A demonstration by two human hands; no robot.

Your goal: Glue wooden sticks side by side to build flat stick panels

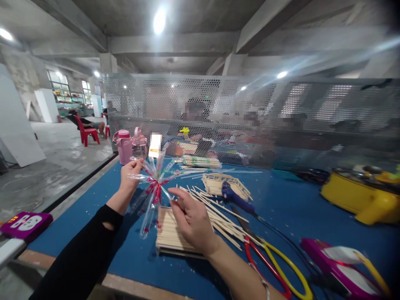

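A starburst of clear plastic strips [155, 183], red at its centre and with red bits along the strips, is held up above the blue table. My left hand [128, 180] is closed, its fingertips pinching a strip on the left side. On the opposite side, my right hand [195, 221] is closed with thumb and index finger at the end of another strip. Beneath my right hand is a flat panel of wooden sticks [170, 233], partly covered. Loose wooden sticks [218, 212] lie scattered beside it.
A blue glue gun [239, 199] rests by a stick-built tray [212, 185]. Red-and-yellow-handled scissors [265, 266] lie at front right, near a purple power strip [339, 266]. Pink bottles [125, 148] and a perforated metal screen [162, 96] stand behind; a yellow container [346, 193] is right.
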